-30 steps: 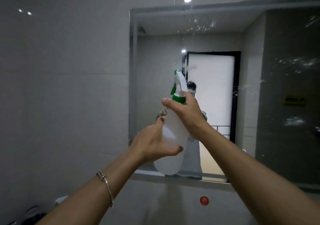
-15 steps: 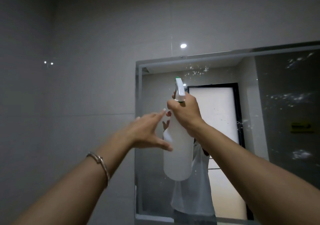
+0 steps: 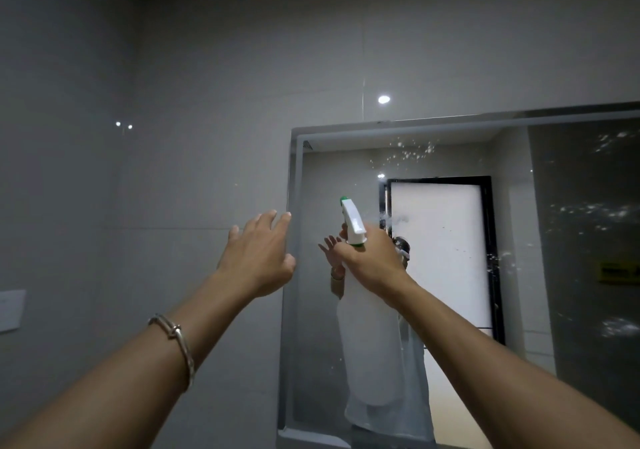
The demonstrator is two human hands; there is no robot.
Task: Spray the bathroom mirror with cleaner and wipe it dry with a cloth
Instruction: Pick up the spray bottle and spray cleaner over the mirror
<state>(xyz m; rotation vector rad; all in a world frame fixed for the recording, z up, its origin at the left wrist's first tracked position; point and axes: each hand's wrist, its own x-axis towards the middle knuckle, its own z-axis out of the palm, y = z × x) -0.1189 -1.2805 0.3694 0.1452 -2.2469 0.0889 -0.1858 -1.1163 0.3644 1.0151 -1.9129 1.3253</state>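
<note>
Mirror part-sprayed; right hand fingers grip bottle, left hand fingers spread, empty. Wiping left; no cloth visible.

Your right hand holds the spray bottle in front of the mirror. Your left hand is left of the bottle, apart from it, before the mirror's left edge and the wall.

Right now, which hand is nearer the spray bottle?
Right. The right hand grips the spray bottle at its neck; the left hand hangs open, off to its left.
</note>
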